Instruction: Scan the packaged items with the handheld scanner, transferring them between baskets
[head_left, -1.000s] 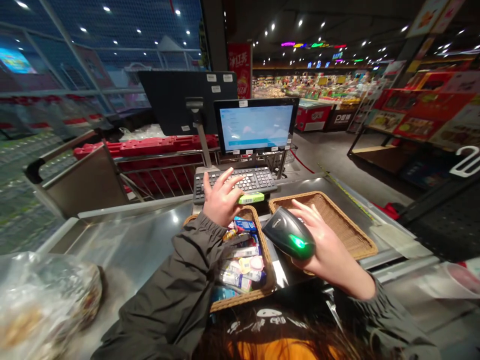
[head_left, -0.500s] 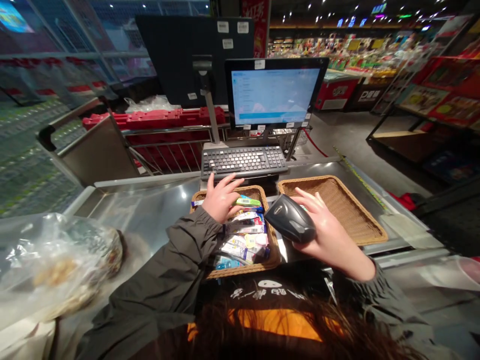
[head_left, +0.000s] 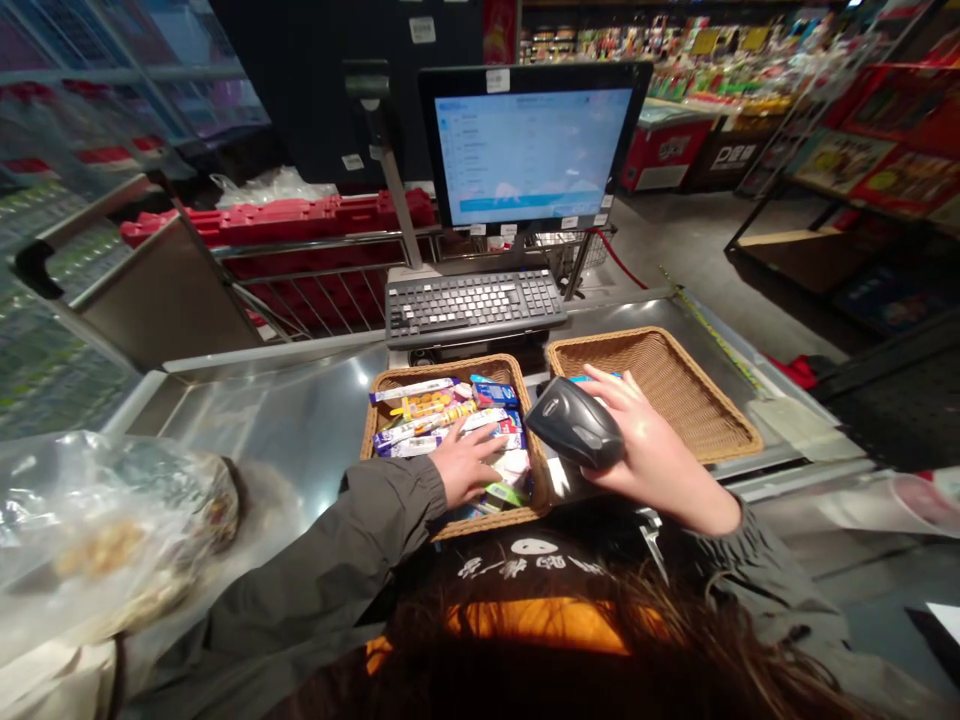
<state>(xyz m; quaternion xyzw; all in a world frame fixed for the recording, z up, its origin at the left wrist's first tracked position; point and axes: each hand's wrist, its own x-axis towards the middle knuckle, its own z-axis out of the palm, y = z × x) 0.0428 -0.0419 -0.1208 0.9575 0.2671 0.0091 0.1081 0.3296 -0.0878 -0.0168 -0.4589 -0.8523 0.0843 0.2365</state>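
My right hand (head_left: 645, 455) is wrapped round a black handheld barcode scanner (head_left: 574, 422), held over the gap between two wicker baskets. My left hand (head_left: 466, 466) reaches into the left wicker basket (head_left: 435, 378), its fingers resting down among several small wrapped snack packets (head_left: 431, 415); a green packet (head_left: 504, 494) lies just under its fingertips. Whether the fingers pinch a packet is hidden. The right wicker basket (head_left: 675, 380) holds only a thin blue item (head_left: 583, 379) by my fingers.
A keyboard (head_left: 472, 303) and a lit screen (head_left: 529, 150) stand behind the baskets on the steel checkout counter (head_left: 292, 420). A clear plastic bag of food (head_left: 105, 540) lies at the left. Red stacked shopping baskets (head_left: 277, 220) sit behind a rail.
My left hand has drawn back from the keyboard, carrying the green packet down into the near end of the left basket. The scanner's green light has gone off. My view has tilted downward.
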